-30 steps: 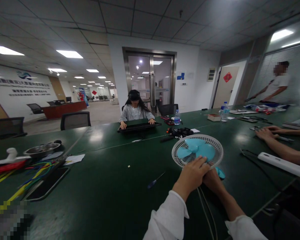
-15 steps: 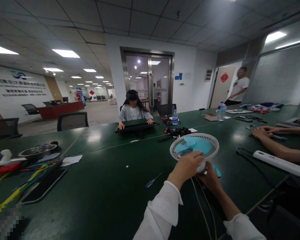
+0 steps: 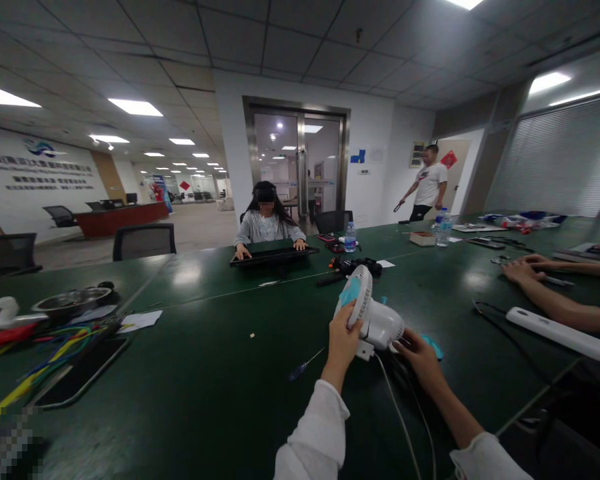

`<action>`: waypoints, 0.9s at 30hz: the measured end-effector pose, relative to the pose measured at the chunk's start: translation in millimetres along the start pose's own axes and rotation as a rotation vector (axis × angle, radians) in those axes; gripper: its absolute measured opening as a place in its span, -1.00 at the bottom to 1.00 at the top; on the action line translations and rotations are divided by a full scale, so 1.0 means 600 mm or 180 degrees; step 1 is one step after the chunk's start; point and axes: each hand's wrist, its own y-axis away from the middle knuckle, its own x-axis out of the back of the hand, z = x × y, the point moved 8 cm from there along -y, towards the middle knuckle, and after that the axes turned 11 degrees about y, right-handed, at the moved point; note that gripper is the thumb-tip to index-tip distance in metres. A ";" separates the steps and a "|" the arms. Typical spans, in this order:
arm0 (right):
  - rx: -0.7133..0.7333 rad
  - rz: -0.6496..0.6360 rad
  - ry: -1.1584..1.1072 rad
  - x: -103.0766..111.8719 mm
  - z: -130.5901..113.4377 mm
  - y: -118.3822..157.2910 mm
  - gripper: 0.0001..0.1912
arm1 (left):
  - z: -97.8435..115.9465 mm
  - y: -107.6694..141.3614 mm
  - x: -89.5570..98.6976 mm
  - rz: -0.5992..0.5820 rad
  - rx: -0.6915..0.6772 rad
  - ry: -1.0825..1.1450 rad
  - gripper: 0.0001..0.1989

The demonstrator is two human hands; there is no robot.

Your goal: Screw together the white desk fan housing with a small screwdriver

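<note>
A small white electric fan [image 3: 383,325] with blue blades is tilted on its side above the table, its grille turned to the left and its motor housing to the right. My left hand [image 3: 344,339] grips the grille's near rim, fingers closed round it. At the rear of the housing, my right hand [image 3: 420,357] has its fingertips closed against the fan; exactly what they pinch there is hidden. A pale power cord [image 3: 396,400] runs from the fan down toward me. Beyond my right fingers lies a light-blue piece [image 3: 434,347], partly covered.
A screwdriver [image 3: 305,365] lies left of my left hand. On the right are a white power strip [image 3: 557,332] and a co-worker's hands [image 3: 525,270]. Across the green table [image 3: 195,373], another person types on a keyboard [image 3: 274,256]. Wires and a phone [image 3: 83,373] lie at left.
The fan has turned from grille facing up and away to lying sideways, its white housing now showing. My left hand has shifted to the grille rim. A person in the background has walked left.
</note>
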 end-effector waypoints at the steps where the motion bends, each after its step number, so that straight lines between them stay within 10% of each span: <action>1: -0.0044 -0.0003 -0.0011 0.002 0.001 -0.001 -0.60 | 0.000 0.002 0.000 -0.0009 0.0009 0.0037 -0.62; 15: -0.0335 -0.0188 -0.0138 -0.004 0.022 -0.004 -0.77 | -0.004 0.003 -0.007 -0.0114 0.0076 0.0419 -0.70; 27: -0.0259 0.0598 -0.0694 0.028 0.045 -0.013 -0.74 | -0.053 -0.014 0.094 0.0840 0.0489 0.1400 -0.82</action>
